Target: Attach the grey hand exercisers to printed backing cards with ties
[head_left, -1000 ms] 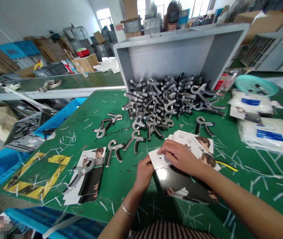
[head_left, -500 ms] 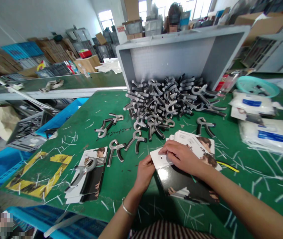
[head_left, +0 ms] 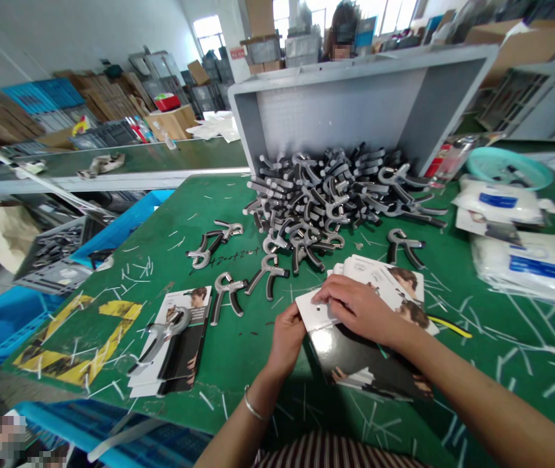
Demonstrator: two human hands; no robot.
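Note:
A stack of printed backing cards lies on the green table before me, white at the top and dark below. My left hand pinches the left edge of the top card near its corner. Across that card's white upper part rests my right hand, fingers curled together against it; its fingertips are partly hidden. Beyond the stack, several grey and black hand grip strengtheners lie loose. Another hand grip strengthener sits on a smaller pile of cards to the left.
A grey crate tipped on its side spills a heap of hand grips. White plastic-wrapped packs and a turquoise basin stand right. A yellow strip-like object pokes from beneath the cards. White scraps litter the table; a person sits beyond the crate.
Both hands keep the same hold on the top card. The whole view has shifted very slightly; nothing else has visibly moved.

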